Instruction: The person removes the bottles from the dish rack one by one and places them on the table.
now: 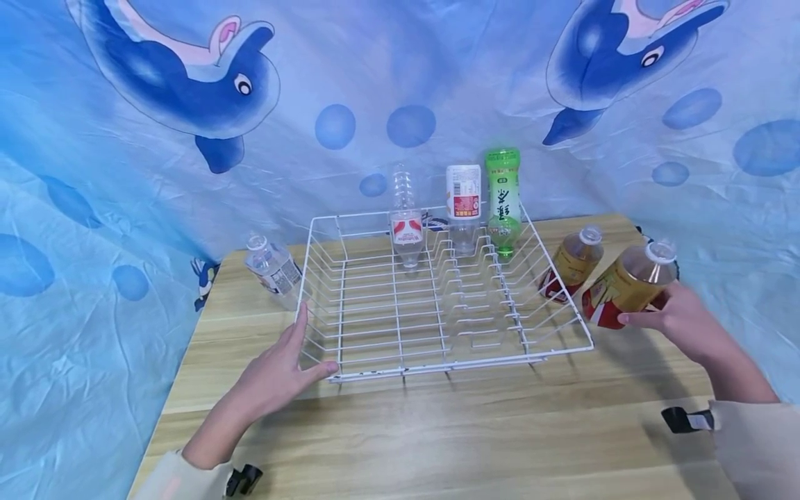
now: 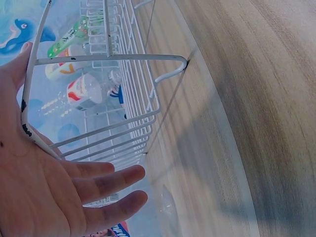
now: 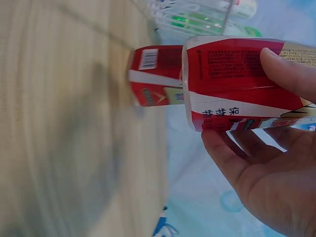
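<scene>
My right hand [image 1: 684, 323] grips a plastic bottle with a red and gold label [image 1: 628, 285], thumb on one side and fingers on the other. In the right wrist view its red base [image 3: 232, 81] is raised off the table. A similar bottle [image 1: 570, 260] stands behind it, right of a white wire rack [image 1: 450, 364]. My left hand [image 1: 275, 378] touches the rack's front left corner, fingers extended and thumb along the front rim. Upside down at the rack's back are a clear bottle [image 1: 407, 229], a white-labelled bottle [image 1: 463, 191] and a green bottle [image 1: 503, 198].
A clear bottle [image 1: 275, 267] stands left of the rack, close to its side wires. The wooden table [image 1: 437, 437] extends in front of the rack. A blue dolphin-print cloth [image 1: 375, 83] hangs behind and at both sides.
</scene>
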A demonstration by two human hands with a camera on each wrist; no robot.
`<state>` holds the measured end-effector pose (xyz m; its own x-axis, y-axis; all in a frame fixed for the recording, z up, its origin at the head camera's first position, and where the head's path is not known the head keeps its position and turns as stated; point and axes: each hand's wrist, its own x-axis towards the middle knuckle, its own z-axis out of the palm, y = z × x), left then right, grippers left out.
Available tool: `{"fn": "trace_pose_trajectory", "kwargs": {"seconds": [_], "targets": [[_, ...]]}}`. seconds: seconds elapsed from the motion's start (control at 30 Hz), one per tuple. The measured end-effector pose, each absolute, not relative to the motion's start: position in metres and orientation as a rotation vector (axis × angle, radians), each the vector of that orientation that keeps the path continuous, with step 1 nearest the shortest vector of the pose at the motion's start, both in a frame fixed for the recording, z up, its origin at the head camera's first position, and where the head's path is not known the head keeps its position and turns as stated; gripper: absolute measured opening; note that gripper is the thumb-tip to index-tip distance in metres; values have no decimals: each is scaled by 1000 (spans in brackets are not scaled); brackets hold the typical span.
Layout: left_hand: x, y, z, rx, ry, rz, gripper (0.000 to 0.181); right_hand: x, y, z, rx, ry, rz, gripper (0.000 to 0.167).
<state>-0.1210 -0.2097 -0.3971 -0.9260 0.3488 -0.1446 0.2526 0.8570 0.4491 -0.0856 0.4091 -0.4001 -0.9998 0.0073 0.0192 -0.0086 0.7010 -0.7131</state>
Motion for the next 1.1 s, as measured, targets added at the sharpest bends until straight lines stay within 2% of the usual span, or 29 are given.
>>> {"fn": "trace_pose_trajectory", "kwargs": {"seconds": [0.13,0.4,1.1], "targets": [[-120,-210,-398,429,2816,623,116,-90,410,-415,16,-2875,1177,62],[-119,-210,-398,415,2835,626,118,-98,409,-441,-34,-2886,1214,68],[-117,-208,-400,399,2841,628,118,-104,409,-452,-94,-2958,1203,79]]}}
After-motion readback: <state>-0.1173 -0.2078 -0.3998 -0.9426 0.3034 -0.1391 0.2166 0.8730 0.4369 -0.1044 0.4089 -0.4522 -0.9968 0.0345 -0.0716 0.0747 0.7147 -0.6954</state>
